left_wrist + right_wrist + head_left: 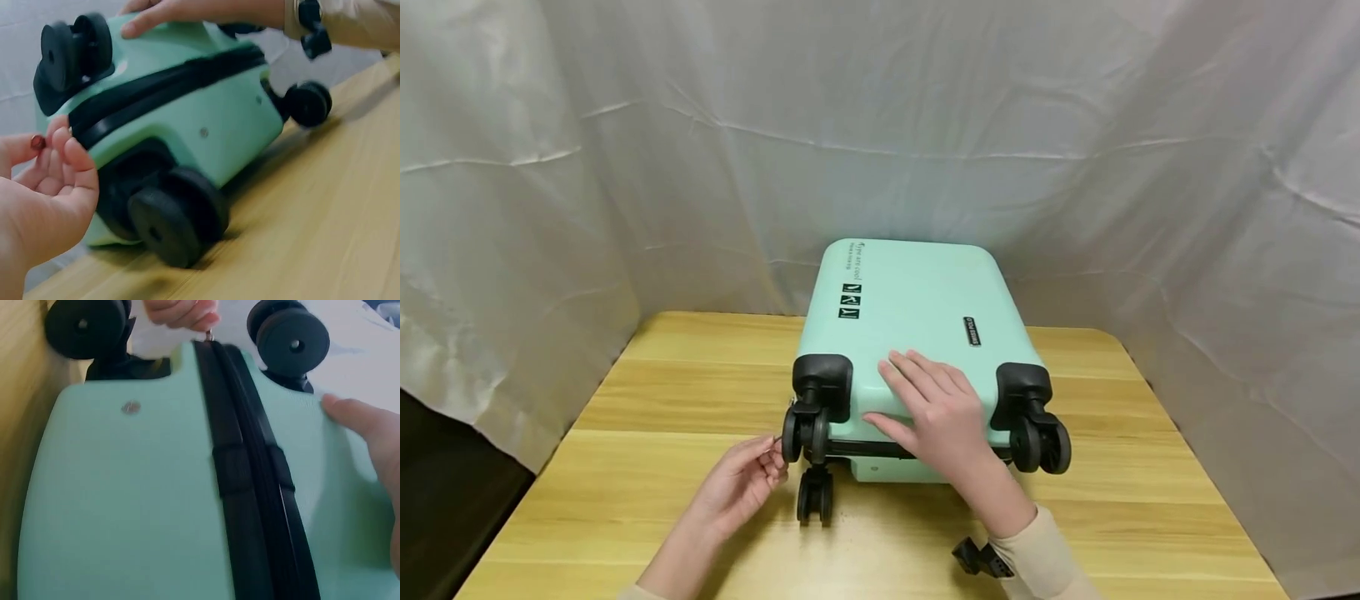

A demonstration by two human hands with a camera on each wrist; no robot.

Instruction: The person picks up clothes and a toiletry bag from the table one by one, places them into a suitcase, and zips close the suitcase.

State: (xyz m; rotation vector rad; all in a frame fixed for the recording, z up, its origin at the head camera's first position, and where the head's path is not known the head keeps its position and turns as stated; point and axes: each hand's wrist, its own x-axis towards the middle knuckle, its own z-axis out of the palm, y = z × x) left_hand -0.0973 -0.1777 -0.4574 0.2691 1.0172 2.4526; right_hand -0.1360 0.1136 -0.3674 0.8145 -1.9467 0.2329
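Observation:
A mint-green hard-shell suitcase [917, 283] lies flat on the wooden table, its wheeled end toward me. At its left corner, beside a black double wheel [805, 433], my left hand [741, 487] pinches a small metal zipper pull [209, 335] between thumb and fingertips. The black zipper [169, 81] runs along the suitcase's end. My right hand [943, 417] rests on the upper shell near the wheeled edge, fingers extended. In the right wrist view, the thumb of the right hand [369, 425] touches the shell.
Black caster wheels [1041, 442] stick out from the suitcase's corners, a lower one [815, 496] near the table surface. Pale cloth [925, 100] hangs behind and at both sides of the wooden table [647, 500]. A black device [981, 558] is at the right sleeve.

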